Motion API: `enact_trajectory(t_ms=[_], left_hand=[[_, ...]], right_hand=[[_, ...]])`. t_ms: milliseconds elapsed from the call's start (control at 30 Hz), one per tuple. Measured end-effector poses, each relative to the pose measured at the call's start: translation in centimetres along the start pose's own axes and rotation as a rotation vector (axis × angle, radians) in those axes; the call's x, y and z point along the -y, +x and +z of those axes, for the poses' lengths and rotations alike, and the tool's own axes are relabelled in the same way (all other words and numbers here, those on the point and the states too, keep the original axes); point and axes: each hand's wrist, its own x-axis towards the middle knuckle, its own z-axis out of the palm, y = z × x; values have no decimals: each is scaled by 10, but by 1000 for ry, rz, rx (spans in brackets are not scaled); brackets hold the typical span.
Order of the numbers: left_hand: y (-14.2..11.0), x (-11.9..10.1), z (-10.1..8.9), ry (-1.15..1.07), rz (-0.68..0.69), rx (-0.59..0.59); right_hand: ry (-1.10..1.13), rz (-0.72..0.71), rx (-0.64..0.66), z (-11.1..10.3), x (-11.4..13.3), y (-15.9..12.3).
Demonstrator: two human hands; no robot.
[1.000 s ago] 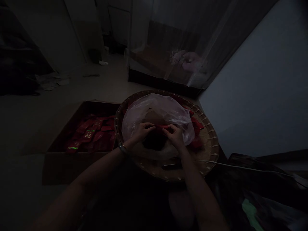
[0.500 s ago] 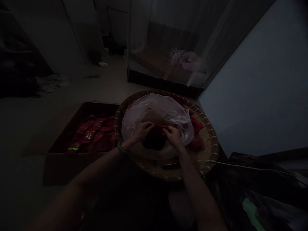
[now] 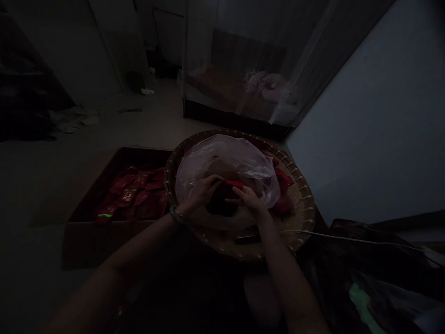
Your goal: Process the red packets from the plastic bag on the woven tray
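Observation:
In the dim head view, a small red packet (image 3: 233,183) is held up over the dark opening of a clear plastic bag (image 3: 194,160). My left hand (image 3: 207,189), with a bangle at the wrist, pinches the packet's left end. At its right end my right hand (image 3: 251,200) grips with thumb and finger, while another finger stretches out below. The bag sits spread in a round woven bamboo tray (image 3: 302,190). More red packets (image 3: 284,178) lie in the tray to the right of the bag. The packet's lower part is lost in shadow.
On the left stands an open cardboard box (image 3: 114,225) with several red packets (image 3: 127,197) in it. A dark flat object (image 3: 246,239) lies at the tray's near edge. A white cable (image 3: 333,236) crosses the tray's right rim. A pale wall (image 3: 375,130) rises at right.
The red packet now shows more of its face, tilted toward me. My right hand's fingers have spread and shifted slightly left along it; my left hand stays nearly in place.

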Motion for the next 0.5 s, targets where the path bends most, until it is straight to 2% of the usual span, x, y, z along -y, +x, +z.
enact_trajectory(t_ms=[100,200,300,367,500], left_hand=[[-2,-6,-3,85,36,-34],[-5,-15,-9,326,206,-81],[-10,-21,-12,552,401,112],[-12,-21,-11,639,437,200],[-13,-15,-8,689,390,169]], right_hand=[[14,3,15,-1,-3,2],[-43,-12,-23,-5,-10,9],[-125,-28,-9,-8,-18,14],[-147,-31,17,-6,-21,14],[-175,-22,74,1,-21,10]])
